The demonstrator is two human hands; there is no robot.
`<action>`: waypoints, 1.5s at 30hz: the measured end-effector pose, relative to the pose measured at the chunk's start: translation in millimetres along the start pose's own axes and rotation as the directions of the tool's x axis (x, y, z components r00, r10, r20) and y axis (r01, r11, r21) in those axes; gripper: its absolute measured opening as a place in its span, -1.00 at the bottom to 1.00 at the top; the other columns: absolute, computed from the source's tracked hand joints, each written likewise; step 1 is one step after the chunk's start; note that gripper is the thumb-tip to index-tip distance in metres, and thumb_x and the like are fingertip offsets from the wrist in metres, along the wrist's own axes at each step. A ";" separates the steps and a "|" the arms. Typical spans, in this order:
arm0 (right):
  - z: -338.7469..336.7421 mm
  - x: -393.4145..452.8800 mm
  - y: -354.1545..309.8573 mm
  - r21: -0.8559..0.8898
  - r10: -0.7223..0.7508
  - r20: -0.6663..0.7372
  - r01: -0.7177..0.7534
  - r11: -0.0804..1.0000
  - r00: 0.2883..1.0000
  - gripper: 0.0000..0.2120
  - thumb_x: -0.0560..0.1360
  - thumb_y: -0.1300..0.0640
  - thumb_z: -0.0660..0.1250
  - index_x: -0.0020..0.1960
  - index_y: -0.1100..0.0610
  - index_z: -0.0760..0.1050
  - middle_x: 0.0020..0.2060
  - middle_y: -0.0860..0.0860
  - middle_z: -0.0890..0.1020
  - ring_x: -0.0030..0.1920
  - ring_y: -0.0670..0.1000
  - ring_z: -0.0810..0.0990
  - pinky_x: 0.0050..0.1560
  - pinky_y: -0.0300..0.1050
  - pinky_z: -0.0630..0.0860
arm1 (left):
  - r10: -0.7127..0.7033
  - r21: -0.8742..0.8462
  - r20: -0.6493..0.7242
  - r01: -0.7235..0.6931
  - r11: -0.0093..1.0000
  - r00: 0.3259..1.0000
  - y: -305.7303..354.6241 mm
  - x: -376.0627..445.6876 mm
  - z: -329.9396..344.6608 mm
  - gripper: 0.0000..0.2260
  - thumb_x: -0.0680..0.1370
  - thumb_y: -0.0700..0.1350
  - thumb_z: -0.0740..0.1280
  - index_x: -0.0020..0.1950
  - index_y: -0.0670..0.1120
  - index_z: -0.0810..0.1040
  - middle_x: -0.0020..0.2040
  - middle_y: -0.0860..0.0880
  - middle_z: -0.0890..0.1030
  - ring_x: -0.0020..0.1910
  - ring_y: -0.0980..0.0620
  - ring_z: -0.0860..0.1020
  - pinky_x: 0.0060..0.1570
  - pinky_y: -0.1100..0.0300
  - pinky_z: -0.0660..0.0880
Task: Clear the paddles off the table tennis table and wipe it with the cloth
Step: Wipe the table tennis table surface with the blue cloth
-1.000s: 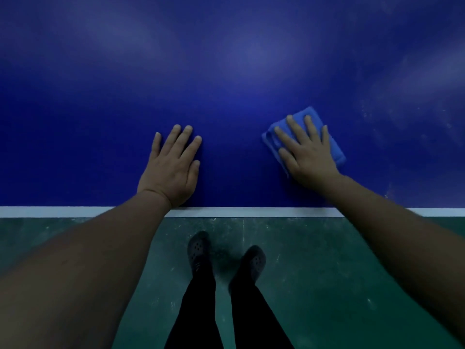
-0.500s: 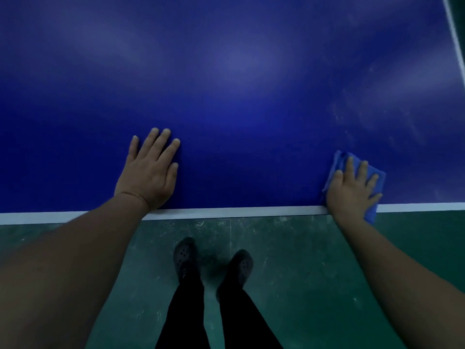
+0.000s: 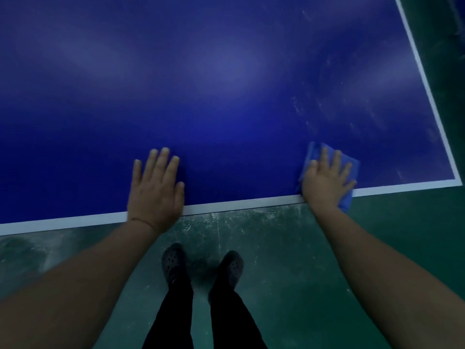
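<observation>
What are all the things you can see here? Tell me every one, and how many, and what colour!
table: one, dark blue top with a white line along its near and right edges, fills the upper part of the view; pale smudges show on its right part.
cloth: one, light blue, folded, at the table's near edge close to the right corner, hanging a little over the edge.
floor: green, scuffed with pale marks, below and to the right of the table.
paddles: none in view.
shoes: two, dark with small holes, on the floor below the table edge.
trouser legs: two, black.
left hand: one, flat on the bare table by the near edge.
right hand: one, pressing flat on the cloth.
</observation>
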State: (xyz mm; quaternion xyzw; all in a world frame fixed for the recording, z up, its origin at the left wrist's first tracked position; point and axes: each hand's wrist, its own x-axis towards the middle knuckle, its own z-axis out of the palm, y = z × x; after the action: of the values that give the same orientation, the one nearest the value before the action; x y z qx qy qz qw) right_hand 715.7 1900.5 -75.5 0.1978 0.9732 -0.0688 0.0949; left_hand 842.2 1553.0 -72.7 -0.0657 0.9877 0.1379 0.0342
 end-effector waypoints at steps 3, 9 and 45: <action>2.8 -4.1 -0.3 0.063 0.175 -0.012 -0.174 0.983 0.984 -0.45 0.67 -0.18 -0.13 0.64 -0.14 -0.09 0.64 -0.01 -0.09 0.61 0.22 -0.17 0.50 0.41 -0.22 | 0.035 0.006 0.033 -0.036 0.999 0.999 30.8 -0.8 18.0 -0.39 0.61 0.13 -0.04 0.60 -0.13 0.18 0.64 -0.11 0.08 0.62 -0.09 -0.03 0.56 -0.16 -0.15; 34.7 -78.7 -37.0 -0.055 -0.637 0.085 0.642 0.764 0.766 -0.41 0.62 -0.29 -0.07 0.61 -0.15 0.08 0.63 -0.04 0.03 0.62 0.17 -0.10 0.52 0.29 -0.27 | 0.061 0.106 0.025 -0.063 0.992 0.998 33.3 -0.3 30.6 -0.40 0.62 0.15 -0.03 0.59 -0.12 0.21 0.62 -0.14 0.13 0.62 -0.14 0.00 0.54 -0.24 -0.11; 3.1 0.4 34.7 -0.123 -0.405 0.078 0.412 0.903 0.911 -0.42 0.66 -0.20 0.05 0.63 -0.13 -0.02 0.63 -0.05 -0.06 0.62 0.15 -0.16 0.55 0.31 -0.21 | 0.045 0.091 -0.006 -0.045 0.995 0.999 38.3 0.3 27.7 -0.39 0.60 0.14 0.01 0.57 -0.17 0.27 0.60 -0.20 0.19 0.60 -0.21 0.08 0.52 -0.29 -0.01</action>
State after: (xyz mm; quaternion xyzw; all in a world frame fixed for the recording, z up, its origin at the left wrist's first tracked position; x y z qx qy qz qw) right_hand 729.6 1931.7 -82.0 -0.0192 0.9927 -0.0255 0.1161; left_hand 837.9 1597.2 -89.0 -0.0424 0.9943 0.0935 0.0298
